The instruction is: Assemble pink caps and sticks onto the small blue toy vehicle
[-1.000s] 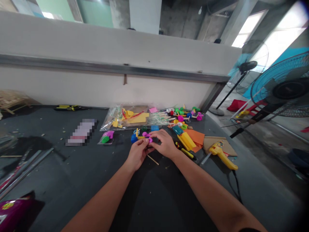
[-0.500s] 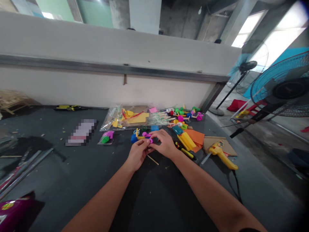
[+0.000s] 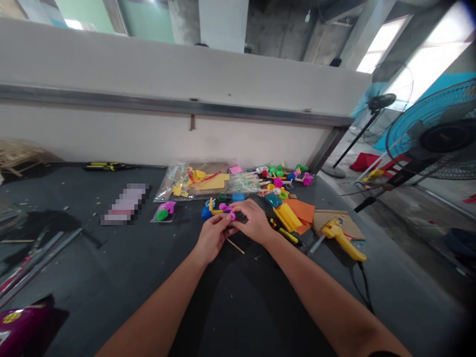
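Between the fingertips of my left hand (image 3: 211,237) and my right hand (image 3: 253,220) is a small round purple piece (image 3: 233,216), too small to name closely. Both hands are closed on it in a pinch, low over the dark table. Just beyond my fingers lie a blue round cap (image 3: 206,213), a yellow stick piece (image 3: 211,204) and another purple round piece (image 3: 222,206). A thin wooden stick (image 3: 236,246) rests on the table under my hands. To the right of my right hand are yellow foam strips (image 3: 288,218) and a black-and-yellow cutter (image 3: 289,236).
A yellow glue gun (image 3: 344,242) lies on cardboard at the right, its cord trailing forward. Orange sheets (image 3: 303,212), colourful caps (image 3: 277,182) and a clear bag of parts (image 3: 208,183) line the back. A bagged purple-and-green piece (image 3: 164,212) and a blurred-out phone-like rectangle (image 3: 125,203) lie left.
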The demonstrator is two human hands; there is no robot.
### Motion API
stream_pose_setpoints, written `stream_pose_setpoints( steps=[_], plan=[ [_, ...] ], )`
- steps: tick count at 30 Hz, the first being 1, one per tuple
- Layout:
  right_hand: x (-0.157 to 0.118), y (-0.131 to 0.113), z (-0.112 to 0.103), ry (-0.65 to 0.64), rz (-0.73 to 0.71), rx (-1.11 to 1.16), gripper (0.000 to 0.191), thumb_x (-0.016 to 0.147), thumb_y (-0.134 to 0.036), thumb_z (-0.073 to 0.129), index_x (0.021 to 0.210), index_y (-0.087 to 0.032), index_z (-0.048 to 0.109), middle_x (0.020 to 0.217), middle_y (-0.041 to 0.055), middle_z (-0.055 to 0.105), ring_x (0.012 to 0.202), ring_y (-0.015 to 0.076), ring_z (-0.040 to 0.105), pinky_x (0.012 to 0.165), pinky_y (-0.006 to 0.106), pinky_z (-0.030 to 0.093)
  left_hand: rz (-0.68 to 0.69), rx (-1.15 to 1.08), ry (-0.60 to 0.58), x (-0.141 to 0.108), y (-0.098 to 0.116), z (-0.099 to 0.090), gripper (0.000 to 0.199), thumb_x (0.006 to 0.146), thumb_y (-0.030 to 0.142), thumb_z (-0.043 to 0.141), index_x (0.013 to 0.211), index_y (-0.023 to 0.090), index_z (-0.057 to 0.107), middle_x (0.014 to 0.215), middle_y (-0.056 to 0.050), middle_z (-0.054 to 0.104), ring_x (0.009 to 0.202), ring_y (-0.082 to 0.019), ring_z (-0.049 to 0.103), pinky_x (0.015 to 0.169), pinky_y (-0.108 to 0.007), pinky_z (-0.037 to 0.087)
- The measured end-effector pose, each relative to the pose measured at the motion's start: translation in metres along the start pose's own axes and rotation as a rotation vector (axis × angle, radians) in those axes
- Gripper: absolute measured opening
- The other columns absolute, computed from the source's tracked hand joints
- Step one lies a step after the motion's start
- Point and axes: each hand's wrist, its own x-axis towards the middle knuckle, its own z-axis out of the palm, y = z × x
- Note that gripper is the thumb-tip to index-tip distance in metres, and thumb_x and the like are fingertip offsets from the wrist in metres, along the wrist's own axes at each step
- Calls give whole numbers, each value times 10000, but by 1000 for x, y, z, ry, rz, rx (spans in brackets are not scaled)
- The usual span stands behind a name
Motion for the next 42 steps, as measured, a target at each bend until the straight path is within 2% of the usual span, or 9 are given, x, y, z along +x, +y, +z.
stream_pose_setpoints(
  steps=[6,13,21,26,30,38,42],
  plan=[
    [0,0,0,3,-15,-4,172,792,-222,624,962,-225,602,1045,36,658,998,195,563,893,369,437,8,-22,6,0,-1,-1,175,686,238,740,789,113,675,753,-23,635,701,-108,594,675,-271,546],
    [0,-3,-1,3,-6,21,214,766,-270,661,962,-227,588,1056,37,655,991,201,557,877,370,453,4,-41,12,2,-1,-4,161,690,231,736,789,119,673,728,-11,634,661,-91,585,650,-242,537],
    [-1,-5,-1,17,19,97,174,778,-266,643,940,-236,588,1032,29,660,964,187,572,859,355,457,-5,-62,-21,1,-2,-4,161,695,236,732,789,125,663,717,-9,632,667,-96,594,651,-244,538],
    [-1,-5,1,19,85,29,147,774,-200,606,918,-224,588,911,35,641,893,188,572,800,328,475,-6,-47,36,2,-1,-2,183,678,256,743,778,127,661,717,-20,645,656,-107,602,654,-264,550],
    [1,-5,-1,13,71,-27,130,771,-155,566,888,-211,583,873,39,620,878,188,554,796,321,466,2,-47,50,1,1,1,222,681,299,740,800,128,665,746,-33,657,673,-118,606,654,-276,547],
    [1,-5,-3,-41,37,-43,205,754,-204,626,956,-224,596,916,47,609,924,210,532,820,351,458,4,-37,37,0,0,1,214,620,245,785,752,121,670,715,-6,636,655,-90,582,672,-249,526],
    [0,-5,-3,-34,16,-41,249,774,-235,620,1023,-233,600,948,52,607,947,212,531,845,358,451,9,-49,39,1,0,0,184,648,237,764,758,124,668,722,-1,636,648,-87,580,671,-253,529]
  ],
)
